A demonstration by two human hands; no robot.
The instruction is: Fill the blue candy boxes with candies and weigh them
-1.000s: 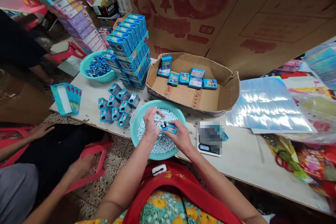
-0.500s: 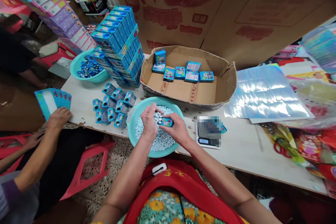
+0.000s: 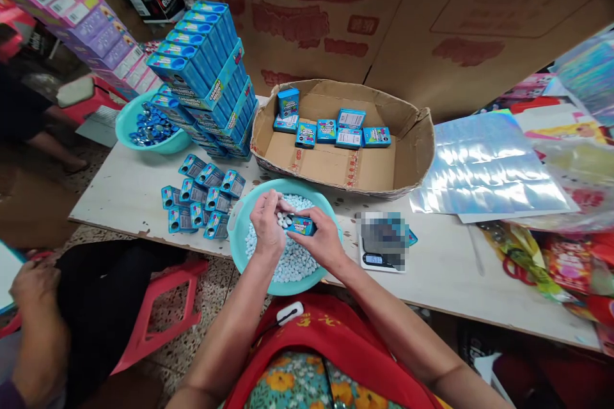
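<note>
Over a turquoise basin of small white candies, both my hands meet. My left hand is cupped, its fingers closed round a small heap of white candies. A small blue candy box lies on its side in my right hand, pinched between thumb and fingers. One end of the box, with a dark opening, faces the candies in my left hand and is close against them. Left of the basin, several similar blue boxes stand grouped on the table.
Behind the basin sits a cardboard tray with several blue boxes. A digital scale, partly blurred out, lies right. Stacked blue cartons and a basin of blue pieces stand back left. A co-worker's hand is far left.
My left fingers have closed further over the candies, and the box opening shows more. The co-worker's hand and blue cards have moved left, off the table. The view has shifted slightly.
</note>
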